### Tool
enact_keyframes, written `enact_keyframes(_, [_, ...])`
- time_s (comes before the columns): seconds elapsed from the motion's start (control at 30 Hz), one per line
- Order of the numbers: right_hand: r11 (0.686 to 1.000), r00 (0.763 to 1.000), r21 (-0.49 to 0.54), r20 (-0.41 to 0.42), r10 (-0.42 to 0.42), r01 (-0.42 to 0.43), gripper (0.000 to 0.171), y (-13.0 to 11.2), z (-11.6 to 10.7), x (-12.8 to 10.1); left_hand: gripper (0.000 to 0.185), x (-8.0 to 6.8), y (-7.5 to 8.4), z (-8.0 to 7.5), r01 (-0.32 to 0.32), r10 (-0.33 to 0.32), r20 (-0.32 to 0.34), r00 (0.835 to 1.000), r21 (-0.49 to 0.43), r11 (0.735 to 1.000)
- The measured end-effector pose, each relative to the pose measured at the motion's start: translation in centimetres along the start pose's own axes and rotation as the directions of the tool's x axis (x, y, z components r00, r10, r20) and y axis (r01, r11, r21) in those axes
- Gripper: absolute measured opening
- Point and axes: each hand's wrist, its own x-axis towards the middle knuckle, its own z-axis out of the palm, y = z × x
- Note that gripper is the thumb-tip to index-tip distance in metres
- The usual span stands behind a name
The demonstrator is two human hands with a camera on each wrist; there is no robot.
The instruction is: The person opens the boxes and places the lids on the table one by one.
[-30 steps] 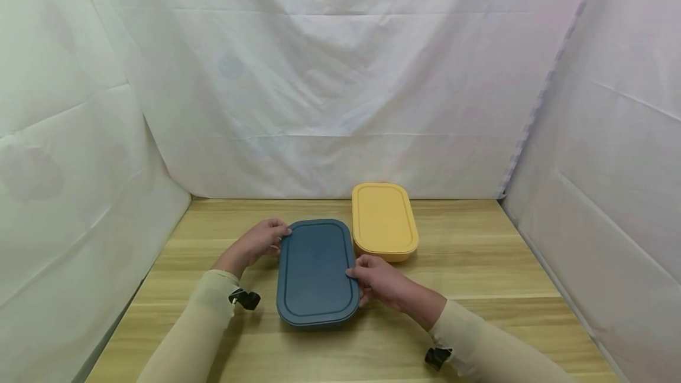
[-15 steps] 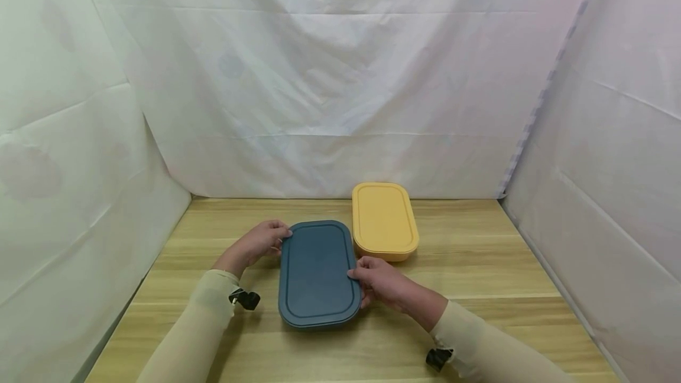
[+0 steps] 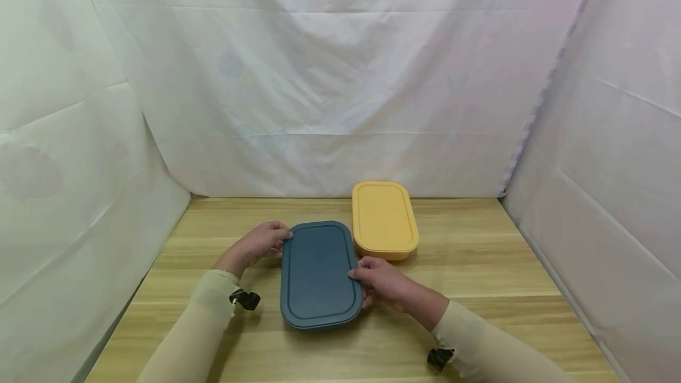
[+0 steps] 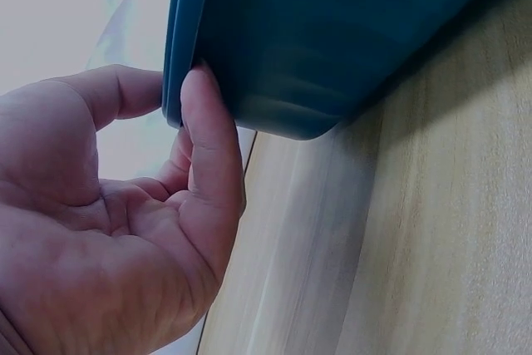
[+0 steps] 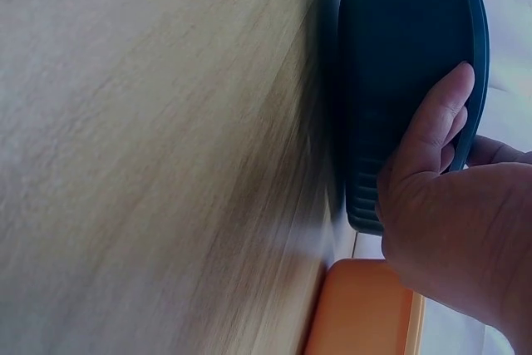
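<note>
A dark blue lidded food container [image 3: 321,276] stands in the middle of the table, its lid on. My left hand [image 3: 258,243] pinches the lid's rim at the far left corner, thumb on top and a finger beneath, as the left wrist view [image 4: 125,197] shows. On the opposite side my right hand [image 3: 387,283] pinches the rim of the lid, thumb above and fingers below it. In the right wrist view the container's side [image 5: 399,81] is seen with those fingers under the rim. A yellow lidded container [image 3: 385,217] sits behind and to the right.
The wooden table [image 3: 479,265] lies beneath both containers. A white cloth [image 3: 330,93] hangs behind it, with more cloth at the left and right sides. The yellow container stands close to the blue one's far right corner.
The blue container has shifted very slightly to the right and towards me, with both hands keeping their grip on its rim. The yellow container stays where it was.
</note>
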Motion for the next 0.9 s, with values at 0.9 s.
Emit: enact_keyframes(0.9, [1.000,1.000,0.007,0.015,0.027,-0.027,0.022,0.63,-0.29,0.32,0.019,0.03,-0.15,0.20,0.001,-0.001,-0.003,1.000,0.029,1.000])
